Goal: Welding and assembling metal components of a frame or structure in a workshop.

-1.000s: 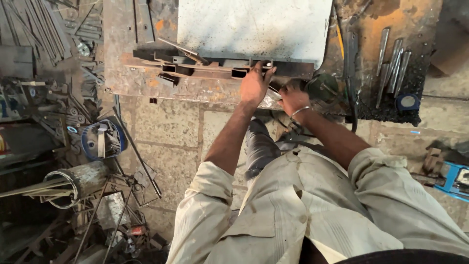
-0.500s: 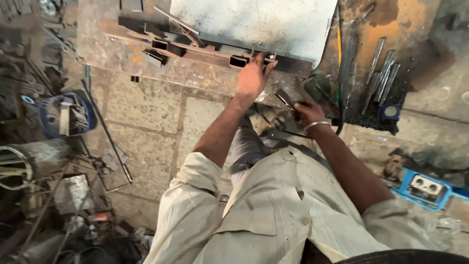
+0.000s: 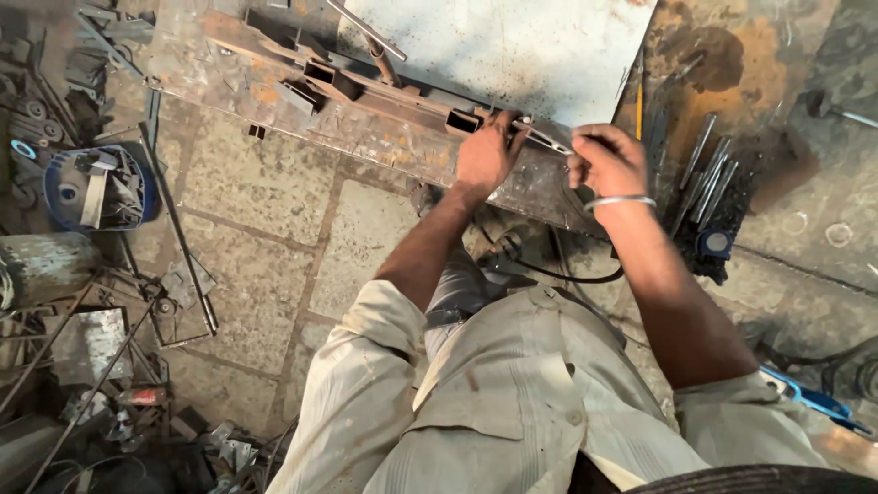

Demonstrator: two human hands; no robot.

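Stone-paved workshop floor (image 3: 274, 229), scrap metal all round. Rusty steel plate (image 3: 366, 137) laid flat as a work surface, with a pale grey sheet (image 3: 512, 46) on it. Left hand (image 3: 485, 151) pressed palm-down on the rusty rectangular steel tube (image 3: 402, 99) at its open end, fingers curled over it. Right hand (image 3: 608, 160) clenched round a thin silver metal strip (image 3: 547, 137), its tip just beside the left fingers. Blue bucket of offcuts (image 3: 91, 187) far left. Dark steel rods (image 3: 700, 169) bundled right of the right hand.
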